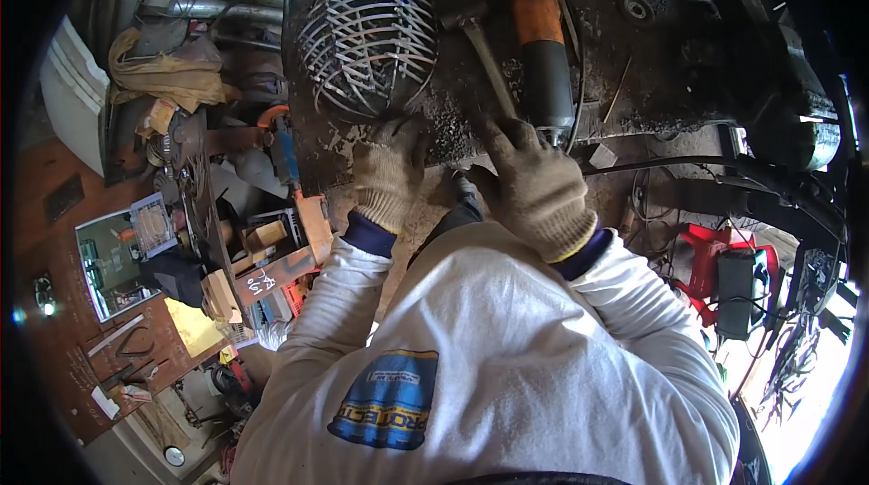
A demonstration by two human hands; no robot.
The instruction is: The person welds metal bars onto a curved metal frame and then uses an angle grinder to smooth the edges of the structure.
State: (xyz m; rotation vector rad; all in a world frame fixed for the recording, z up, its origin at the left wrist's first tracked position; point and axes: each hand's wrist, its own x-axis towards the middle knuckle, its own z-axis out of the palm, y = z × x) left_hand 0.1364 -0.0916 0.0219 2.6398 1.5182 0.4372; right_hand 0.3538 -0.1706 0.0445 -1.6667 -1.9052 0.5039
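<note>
While a curved metal-strip cage (369,46) is sitting on the workbench (665,77), the gloved left hand (391,163) is resting half-curled at its near edge. Rightward, a hammer (489,67) is lying with the gloved right hand (536,182) bending by its handle's end, an angle grinder (543,59) resting alongside; whether either hand is gripping anything, I cannot tell.

On the dark workbench (674,77), around the hammer (491,70): a metal lattice cage (369,43) at nine o'clock, angle grinder (546,59) at three, metal ring (636,8) toward two, dark scraps (447,127) at seven.
</note>
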